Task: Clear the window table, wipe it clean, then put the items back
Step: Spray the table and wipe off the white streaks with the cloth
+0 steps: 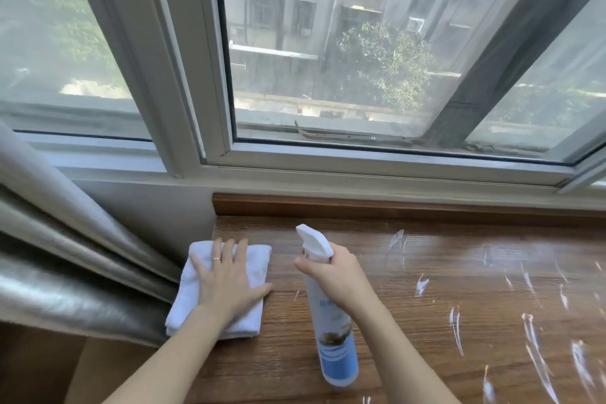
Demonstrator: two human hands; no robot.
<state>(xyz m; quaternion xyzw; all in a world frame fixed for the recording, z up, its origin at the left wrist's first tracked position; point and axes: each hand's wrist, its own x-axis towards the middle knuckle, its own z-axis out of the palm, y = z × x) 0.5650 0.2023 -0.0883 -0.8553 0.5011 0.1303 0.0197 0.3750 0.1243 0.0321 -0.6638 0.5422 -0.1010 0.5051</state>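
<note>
The wooden window table (410, 305) fills the lower right, its top streaked with white foam (531, 331) on the right side. A folded white cloth (196, 298) lies at the table's left end. My left hand (226, 282) rests flat on the cloth, fingers spread, a ring on one finger. My right hand (341, 275) grips the neck of a white and blue spray bottle (334, 338), index finger stretched out by the trigger. The bottle tilts with its white nozzle toward the window and its base toward me.
A grey curtain (65, 256) hangs at the left beside the table's end. The white window frame (360, 170) and glass rise right behind the table's raised wooden back edge (393, 205). No other items stand on the table.
</note>
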